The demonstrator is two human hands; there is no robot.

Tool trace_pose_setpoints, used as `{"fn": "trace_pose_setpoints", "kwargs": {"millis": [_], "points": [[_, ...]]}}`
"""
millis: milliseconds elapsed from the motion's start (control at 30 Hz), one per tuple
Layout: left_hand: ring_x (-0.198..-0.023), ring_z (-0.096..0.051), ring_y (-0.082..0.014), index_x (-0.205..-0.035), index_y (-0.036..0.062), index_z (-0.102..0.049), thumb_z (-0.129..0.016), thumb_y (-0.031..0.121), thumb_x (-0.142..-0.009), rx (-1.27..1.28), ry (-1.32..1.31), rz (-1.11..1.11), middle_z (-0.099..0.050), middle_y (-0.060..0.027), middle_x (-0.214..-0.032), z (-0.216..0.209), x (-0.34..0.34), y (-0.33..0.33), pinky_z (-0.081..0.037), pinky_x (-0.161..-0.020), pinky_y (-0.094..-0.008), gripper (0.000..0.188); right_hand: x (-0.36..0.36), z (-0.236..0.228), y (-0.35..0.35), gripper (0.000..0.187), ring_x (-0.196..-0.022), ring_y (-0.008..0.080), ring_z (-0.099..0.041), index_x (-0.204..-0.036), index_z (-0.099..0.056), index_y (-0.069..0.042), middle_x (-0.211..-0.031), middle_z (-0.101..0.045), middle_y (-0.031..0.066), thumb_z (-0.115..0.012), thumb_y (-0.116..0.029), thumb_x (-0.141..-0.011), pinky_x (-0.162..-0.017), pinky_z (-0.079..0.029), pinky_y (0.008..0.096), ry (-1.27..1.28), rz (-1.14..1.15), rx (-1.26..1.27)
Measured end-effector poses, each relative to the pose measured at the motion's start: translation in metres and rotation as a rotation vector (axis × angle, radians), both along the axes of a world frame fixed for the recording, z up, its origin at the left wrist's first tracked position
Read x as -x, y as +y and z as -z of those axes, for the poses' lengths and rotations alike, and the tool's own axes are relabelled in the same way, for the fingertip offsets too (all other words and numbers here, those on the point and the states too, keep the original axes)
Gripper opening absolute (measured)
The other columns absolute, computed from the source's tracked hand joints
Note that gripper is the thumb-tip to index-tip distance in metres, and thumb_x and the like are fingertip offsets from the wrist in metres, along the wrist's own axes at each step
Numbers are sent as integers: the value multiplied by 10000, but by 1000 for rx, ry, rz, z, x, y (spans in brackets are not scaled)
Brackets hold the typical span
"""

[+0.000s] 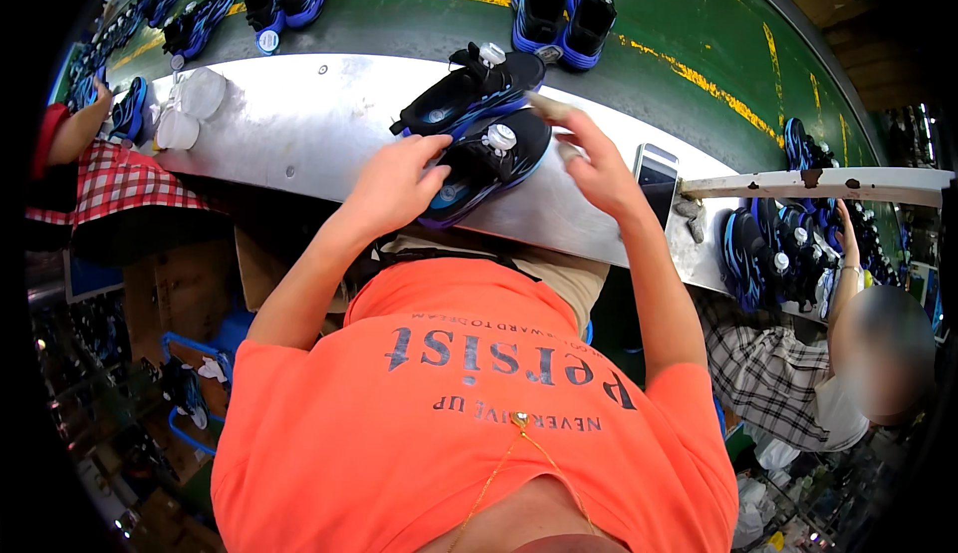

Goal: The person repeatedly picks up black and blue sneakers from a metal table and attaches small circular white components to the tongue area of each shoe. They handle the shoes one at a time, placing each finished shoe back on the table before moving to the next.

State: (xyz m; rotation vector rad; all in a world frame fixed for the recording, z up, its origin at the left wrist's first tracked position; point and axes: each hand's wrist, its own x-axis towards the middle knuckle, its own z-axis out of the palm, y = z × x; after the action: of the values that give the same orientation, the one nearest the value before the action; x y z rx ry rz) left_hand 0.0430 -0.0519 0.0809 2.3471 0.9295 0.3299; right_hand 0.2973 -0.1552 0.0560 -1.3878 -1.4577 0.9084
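1. Head view: near shoe [519,159] sits at twelve o'clock on counter [289,124].
2. Left hand [399,179] at heel, right hand [599,169] by toe; can't tell whether either grips.
3. Uneven pushing could slide it off toward six.

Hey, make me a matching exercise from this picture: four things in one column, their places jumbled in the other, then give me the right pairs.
Column one
1. Phone
2. Left hand
3. Translucent containers
4. Right hand

Column two
A. By the toe end of the nearer shoe
B. Toward the left end of the metal bench
C. On the metal bench, to the right of both hands
D. At the ankle opening of the nearer shoe

Right pairs: 1-C, 2-D, 3-B, 4-A
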Motion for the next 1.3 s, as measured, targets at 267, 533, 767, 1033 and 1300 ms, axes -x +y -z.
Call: {"fn": "trace_pose_setpoints", "kwargs": {"millis": [267,533,767,1033,1300], "points": [[-983,-636,-360,-1082,4,-665,-598,131,-892,342,-105,-54,-665,-190,-1016,38,-25,10,-495,-828,-389,238,1,-8,8,829,-1079,199,-516,-1484,-419,-148,-1182,-554,61,-773,-90,-736,-990,-402,303,-48,-337,105],[-828,-675,-332,-1005,9,-700,-620,138,-877,256,-216,-142,-692,-186,-884,50,-55,-1,-516,-751,-353,197,12,5,-5,597,-874,249,-523,-1192,-644,-122,-934,-486,65,-852,-138,-632,-782,-453,346,-295,-51,-18],[-784,-643,-155,-1005,12,-686,-634,136,-896,345,-205,-220,-699,-82,-856,51,-54,-8,-495,-744,-279,173,0,1,12,545,-793,239,-567,-1143,-670,-158,-910,-492,76,-851,-192,-631,-707,-485,336,-169,7,233],[-723,-644,-168,-960,-3,-681,-664,154,-870,449,-302,-297,-695,-104,-807,56,-61,-1,-496,-702,-284,182,38,-18,0,312,-788,301,-645,-987,-628,-122,-907,-555,114,-744,-94,-699,-643,-522,413,-781,-10,23],[-578,-545,-151,-800,-13,-692,-685,391,-859,460,45,47,-632,-73,-665,7,-44,-9,-442,-571,-309,409,25,-10,-5,427,-798,301,-629,-1094,-595,-111,-891,-581,103,-761,-84,-702,-679,-510,377,-596,-55,87]]}}
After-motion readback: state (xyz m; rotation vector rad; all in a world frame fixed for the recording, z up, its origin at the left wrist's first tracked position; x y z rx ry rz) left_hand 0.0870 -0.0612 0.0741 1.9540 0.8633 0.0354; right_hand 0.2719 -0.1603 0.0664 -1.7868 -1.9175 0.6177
